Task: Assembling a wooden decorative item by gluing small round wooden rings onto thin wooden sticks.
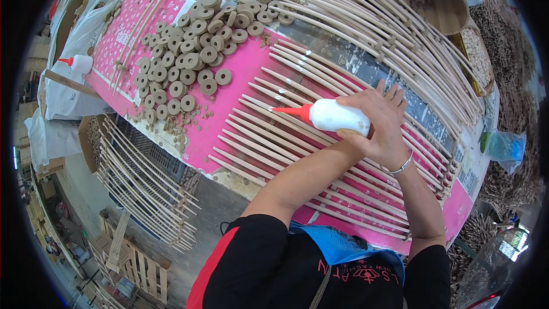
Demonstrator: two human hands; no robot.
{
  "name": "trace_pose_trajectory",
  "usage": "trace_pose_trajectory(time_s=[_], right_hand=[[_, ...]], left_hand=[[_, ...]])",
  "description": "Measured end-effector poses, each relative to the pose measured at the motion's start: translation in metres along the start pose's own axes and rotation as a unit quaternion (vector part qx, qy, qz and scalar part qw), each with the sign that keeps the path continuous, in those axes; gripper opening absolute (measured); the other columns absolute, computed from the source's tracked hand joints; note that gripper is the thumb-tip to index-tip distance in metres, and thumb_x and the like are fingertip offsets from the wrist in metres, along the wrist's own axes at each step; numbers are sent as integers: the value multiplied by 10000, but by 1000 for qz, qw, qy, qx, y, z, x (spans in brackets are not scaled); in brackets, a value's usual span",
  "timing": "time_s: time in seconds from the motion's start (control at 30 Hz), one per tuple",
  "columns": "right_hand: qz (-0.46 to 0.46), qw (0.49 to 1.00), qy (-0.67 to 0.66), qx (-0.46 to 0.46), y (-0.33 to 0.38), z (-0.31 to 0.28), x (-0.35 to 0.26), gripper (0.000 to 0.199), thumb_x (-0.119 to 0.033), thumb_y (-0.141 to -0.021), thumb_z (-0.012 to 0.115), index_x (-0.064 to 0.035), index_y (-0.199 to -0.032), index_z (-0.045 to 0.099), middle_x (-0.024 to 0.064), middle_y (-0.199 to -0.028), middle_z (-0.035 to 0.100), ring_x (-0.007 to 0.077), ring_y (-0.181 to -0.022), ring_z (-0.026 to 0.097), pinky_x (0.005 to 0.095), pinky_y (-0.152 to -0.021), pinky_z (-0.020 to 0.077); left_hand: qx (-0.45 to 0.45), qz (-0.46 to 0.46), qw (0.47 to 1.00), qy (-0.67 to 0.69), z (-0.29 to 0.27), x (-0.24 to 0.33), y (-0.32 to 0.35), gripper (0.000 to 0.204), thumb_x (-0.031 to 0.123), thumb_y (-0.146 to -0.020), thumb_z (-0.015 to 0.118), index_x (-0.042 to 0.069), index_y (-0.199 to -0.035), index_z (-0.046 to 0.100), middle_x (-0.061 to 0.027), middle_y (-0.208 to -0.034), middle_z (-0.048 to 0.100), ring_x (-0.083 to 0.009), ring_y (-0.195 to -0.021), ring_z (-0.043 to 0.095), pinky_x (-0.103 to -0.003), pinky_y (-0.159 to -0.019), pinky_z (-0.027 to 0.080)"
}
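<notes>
My right hand (378,125) is wrapped round a white squeeze bottle (337,117) with a red nozzle, tilted so its tip points left. The tip is at the tapered end of one of the thin wooden sticks (260,129) laid side by side in a row. White dabs of glue (301,62) show on several sticks farther up the row. My left forearm crosses beneath my right hand. Beyond it, the fingers of my left hand (393,95) lie stretched out over the sticks; the palm is hidden.
A pile of brown wooden rings (194,40) covers the far left of the pink-covered table (197,131). More sticks (394,34) lie at the far right, near a round container (437,0). A second red-tipped bottle (80,63) is at left. A rack of sticks (146,186) stands below.
</notes>
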State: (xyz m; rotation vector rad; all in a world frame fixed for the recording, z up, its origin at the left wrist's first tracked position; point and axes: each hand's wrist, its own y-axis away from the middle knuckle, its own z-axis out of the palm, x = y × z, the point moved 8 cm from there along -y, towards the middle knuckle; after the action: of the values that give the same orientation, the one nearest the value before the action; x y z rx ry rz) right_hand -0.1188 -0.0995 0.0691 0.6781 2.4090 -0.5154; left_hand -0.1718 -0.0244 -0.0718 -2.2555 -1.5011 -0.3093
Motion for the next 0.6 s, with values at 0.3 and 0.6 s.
trace_pose_trajectory(time_s=[0.3, 0.6], right_hand=[[-4, 1000, -18, 5, -3, 2, -5, 534, -181, -717, 876, -56, -1209, 711, 129, -1120, 713, 312, -1038, 656, 423, -932, 493], [-2, 1000, 7, -16, -2, 3, -4, 529, -175, -715, 876, -62, -1205, 714, 125, -1096, 710, 311, -1057, 649, 432, -956, 480]], left_hand=[[-38, -4, 999, 21, 0, 0, -4, 574, 425, -1024, 575, 113, -1505, 545, -123, -1660, 394, -348, -1580, 269, -646, -1266, 140], [-25, -6, 1000, 9, 2, -1, -4, 562, 422, -1019, 583, 133, -1500, 553, -115, -1660, 396, -330, -1580, 272, -638, -1271, 132]])
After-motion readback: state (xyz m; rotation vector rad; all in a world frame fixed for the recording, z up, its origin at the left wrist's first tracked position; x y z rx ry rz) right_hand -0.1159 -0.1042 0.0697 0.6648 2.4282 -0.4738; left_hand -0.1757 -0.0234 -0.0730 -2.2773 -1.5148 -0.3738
